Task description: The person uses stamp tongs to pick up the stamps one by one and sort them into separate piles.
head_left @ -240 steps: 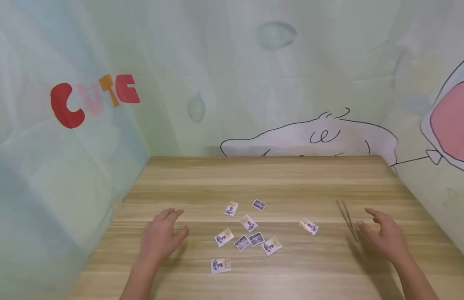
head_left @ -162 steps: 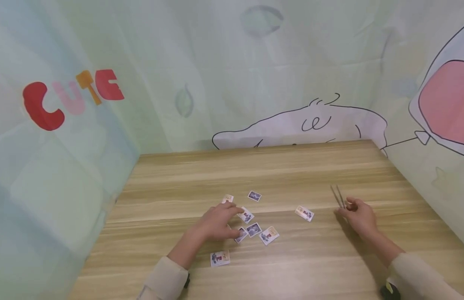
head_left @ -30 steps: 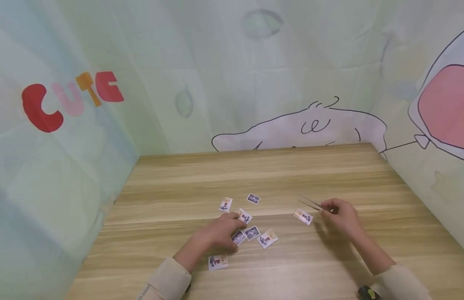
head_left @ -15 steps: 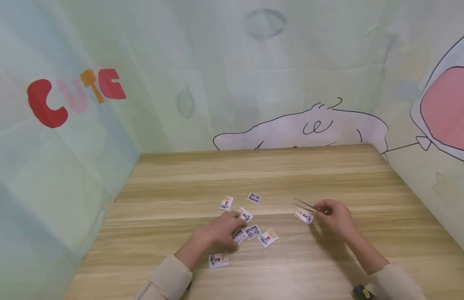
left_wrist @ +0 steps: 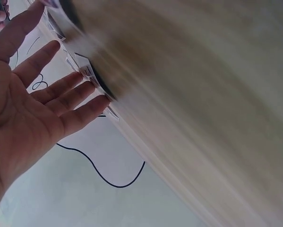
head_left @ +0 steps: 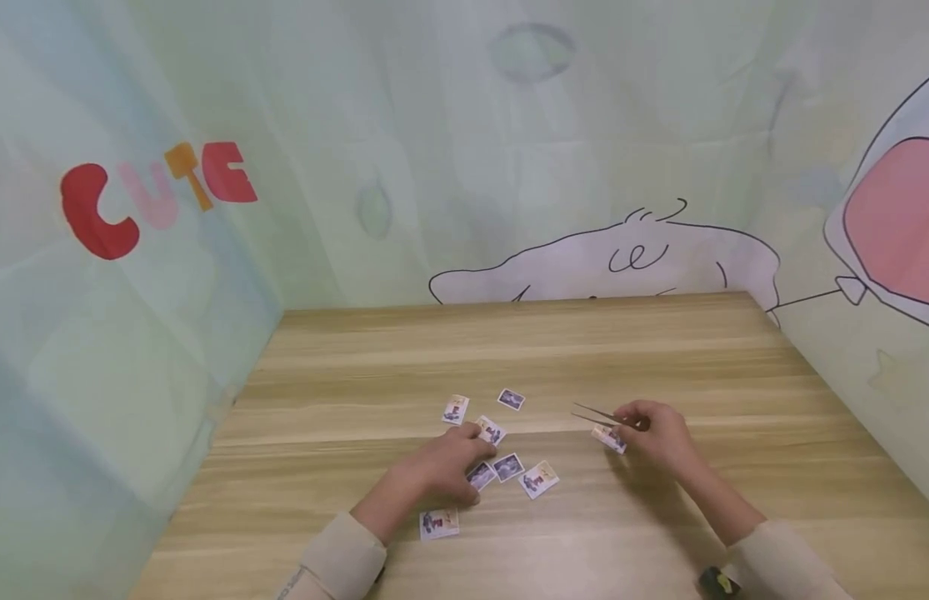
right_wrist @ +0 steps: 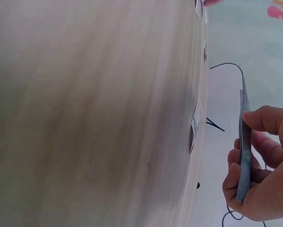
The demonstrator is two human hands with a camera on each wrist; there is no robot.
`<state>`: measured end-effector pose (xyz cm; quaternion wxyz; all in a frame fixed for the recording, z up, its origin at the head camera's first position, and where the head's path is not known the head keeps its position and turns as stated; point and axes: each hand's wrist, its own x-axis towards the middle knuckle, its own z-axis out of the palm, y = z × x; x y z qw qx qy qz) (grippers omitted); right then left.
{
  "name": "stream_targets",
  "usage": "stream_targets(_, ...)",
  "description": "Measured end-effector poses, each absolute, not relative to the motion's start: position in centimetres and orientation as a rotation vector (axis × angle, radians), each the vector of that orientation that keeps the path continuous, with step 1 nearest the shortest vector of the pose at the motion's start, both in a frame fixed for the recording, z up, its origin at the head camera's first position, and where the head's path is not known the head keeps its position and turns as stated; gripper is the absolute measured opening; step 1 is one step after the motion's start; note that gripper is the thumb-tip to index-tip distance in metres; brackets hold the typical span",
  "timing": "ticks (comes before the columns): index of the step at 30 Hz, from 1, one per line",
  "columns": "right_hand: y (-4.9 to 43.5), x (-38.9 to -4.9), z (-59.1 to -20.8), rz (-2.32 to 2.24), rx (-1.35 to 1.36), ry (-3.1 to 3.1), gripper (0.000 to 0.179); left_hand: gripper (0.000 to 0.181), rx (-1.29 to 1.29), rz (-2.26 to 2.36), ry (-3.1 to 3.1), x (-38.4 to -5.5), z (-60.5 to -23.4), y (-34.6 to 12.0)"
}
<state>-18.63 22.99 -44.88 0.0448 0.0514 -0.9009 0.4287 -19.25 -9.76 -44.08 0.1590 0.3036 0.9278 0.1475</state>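
Observation:
In the head view my right hand [head_left: 659, 433] pinches a pair of metal tweezers [head_left: 595, 413]. Their tips point left and stand apart, over the table just behind a lone picture card [head_left: 609, 438]. The right wrist view shows thumb and fingers on the ribbed grips of the tweezers [right_wrist: 245, 142]. My left hand [head_left: 452, 467] spreads low over the left group of small cards, fingers relaxed, fingertips by a colourful card [head_left: 491, 430] and thumb beside a dark card [head_left: 480, 476]. In the left wrist view the left hand [left_wrist: 42, 85] has an empty palm, fingertips near the table.
Around the left hand lie more cards: a colourful card [head_left: 455, 409] and a dark card [head_left: 511, 399] behind, another dark card [head_left: 508, 467] and a colourful card [head_left: 539, 480] rightward, one card [head_left: 439, 524] in front. The wooden table [head_left: 344, 358] ends at a printed curtain [head_left: 322, 208].
My right hand took up the tweezers from the table's right side and moved left to the lone card. My left hand came right over the card group and has stayed there lately.

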Motion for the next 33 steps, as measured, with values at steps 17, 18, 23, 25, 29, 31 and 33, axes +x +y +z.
stream_targets(17, 20.8, -19.8, -45.6, 1.284, 0.290, -2.782, 0.015, 0.076, 0.830, 0.429, 2.686, -19.3, -44.1, -9.6)
stream_targets(18, 20.7, -19.9, -45.6, 1.271, 0.289, -2.784, 0.015, 0.077, 0.824, 0.425, 2.685, -19.4, -44.2, -9.6)
stream_targets(23, 20.0, -20.2, -45.6, 1.274, 0.298, -2.805, 0.015, 0.078, 0.800, 0.405, 2.676, -19.3, -44.0, -9.5)
stream_targets(25, 19.8, -20.3, -45.6, 1.283, 0.302, -2.818, 0.015, 0.079, 0.797, 0.394, 2.671, -19.2, -43.9, -9.5)
stream_targets(29, 19.2, -20.4, -45.6, 1.309, 0.288, -2.840, 0.016, 0.081, 0.801, 0.366, 2.669, -19.2, -43.9, -9.6)
stream_targets(31, 19.0, -20.5, -45.6, 1.310, 0.300, -2.846, 0.016, 0.081, 0.808, 0.354, 2.673, -19.2, -43.8, -9.6)
stream_targets(33, 18.7, -20.6, -45.7, 1.313, 0.321, -2.857, 0.016, 0.080, 0.815, 0.349, 2.678, -19.2, -43.8, -9.6)
